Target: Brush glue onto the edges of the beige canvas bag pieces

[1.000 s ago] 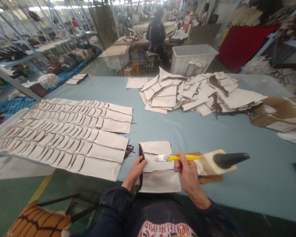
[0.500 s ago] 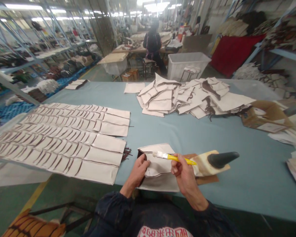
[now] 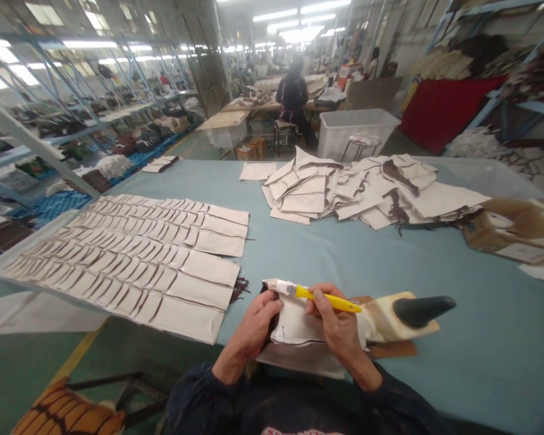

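My right hand [image 3: 338, 323] grips a paintbrush [image 3: 329, 299] with a yellow handle and pale bristles. The bristle end points left and lies at the dark upper left edge of a cream fabric piece [image 3: 299, 320]. That edge is pinched in the closed fingers of my left hand [image 3: 256, 320]. Another cream piece [image 3: 303, 357] lies under it, at the table's front edge. Right of my right hand is a cream, glue-stained block [image 3: 381, 317] with a dark rounded cone [image 3: 424, 309] on it, resting on a brown board [image 3: 394, 349].
Overlapping rows of cream pieces with dark edges [image 3: 194, 290] cover the table's left side. A loose heap of similar pieces [image 3: 326, 187] lies at the back, near a cardboard box [image 3: 510, 232]. A person [image 3: 292, 96] sits beyond the table, by a white bin [image 3: 358, 127].
The brush has moved left over the fabric piece to its dark edge, near my left fingers. My left hand still holds that edge. The whole view has shifted slightly.
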The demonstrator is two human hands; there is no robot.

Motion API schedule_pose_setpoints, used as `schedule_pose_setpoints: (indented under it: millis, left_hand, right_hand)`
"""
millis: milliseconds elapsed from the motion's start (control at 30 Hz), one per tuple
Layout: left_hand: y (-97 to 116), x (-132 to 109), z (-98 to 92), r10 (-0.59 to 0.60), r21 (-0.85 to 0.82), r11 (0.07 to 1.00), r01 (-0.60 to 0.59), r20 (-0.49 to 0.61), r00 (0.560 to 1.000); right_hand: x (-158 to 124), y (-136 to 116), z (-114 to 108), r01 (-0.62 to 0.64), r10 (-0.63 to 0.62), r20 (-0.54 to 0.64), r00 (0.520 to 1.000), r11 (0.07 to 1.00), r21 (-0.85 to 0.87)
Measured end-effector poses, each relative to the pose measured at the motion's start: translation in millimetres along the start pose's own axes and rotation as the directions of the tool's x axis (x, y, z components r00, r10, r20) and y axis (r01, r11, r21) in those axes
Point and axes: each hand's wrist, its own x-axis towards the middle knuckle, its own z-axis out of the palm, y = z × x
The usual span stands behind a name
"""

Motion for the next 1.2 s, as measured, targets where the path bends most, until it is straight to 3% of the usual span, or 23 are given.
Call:
schedule_pose_setpoints:
  millis: [200, 367, 433, 567, 600, 733, 833, 933, 1000, 1100, 1200]
  left_hand:
    - [0.8, -0.9, -2.3, -0.034, -0.106, 0.994, 0.038, 0.044, 0.998]
    - [4.1, -1.0, -2.3, -0.029, -0.154, 0.987, 0.043, 0.094, 0.995]
    - [5.5, -1.4, -2.9, -0.037, -0.159, 0.986, 0.05, 0.089, 0.995]
    - [8.6, -1.3, -4.9, -0.071, -0.15, 0.985, 0.082, 0.079, 0.994]
    - [9.3, -1.1, -5.4, -0.079, -0.146, 0.985, 0.09, 0.074, 0.994]
    - [11.6, 0.0, -6.4, -0.106, -0.122, 0.986, 0.113, 0.062, 0.992]
    - [14.0, 0.4, -7.0, -0.125, -0.089, 0.988, 0.13, 0.057, 0.99]
    - [15.8, 0.6, -8.6, -0.145, -0.048, 0.988, 0.148, 0.067, 0.987]
    - [15.9, 0.6, -10.3, -0.133, -0.029, 0.99, 0.136, 0.079, 0.988]
    - [14.3, 1.0, -13.2, -0.085, 0.009, 0.996, 0.085, 0.117, 0.989]
    - [13.0, 2.9, -15.8, -0.025, 0.123, 0.992, 0.009, 0.125, 0.992]
  right_hand:
    - [2.4, 0.2, -2.7, 0.212, -0.203, 0.067, 0.977, 0.963, -0.167]
    - [9.7, -5.6, -7.0, 0.391, -0.357, 0.178, 0.917, 0.896, -0.213]
    - [12.0, -9.3, -8.5, 0.385, -0.354, 0.17, 0.92, 0.899, -0.21]
    - [13.0, -17.1, -12.6, 0.261, -0.272, -0.07, 0.96, 0.956, -0.13]
    - [12.5, -18.3, -13.7, 0.244, -0.253, -0.081, 0.964, 0.964, -0.11]
    - [11.4, -20.2, -16.5, 0.207, -0.186, 0.148, 0.971, 0.968, -0.142]
    - [13.7, -25.6, -18.1, 0.346, -0.296, 0.243, 0.924, 0.917, -0.2]
    - [17.6, -39.0, -21.9, 0.528, -0.468, 0.277, 0.839, 0.823, -0.209]
    - [20.3, -47.7, -24.5, 0.6, -0.52, 0.335, 0.786, 0.772, -0.21]
    - [23.2, -52.0, -26.6, 0.653, -0.472, 0.529, 0.705, 0.724, -0.223]
    - [24.9, -49.3, -29.1, 0.655, -0.395, 0.632, 0.667, 0.715, -0.244]
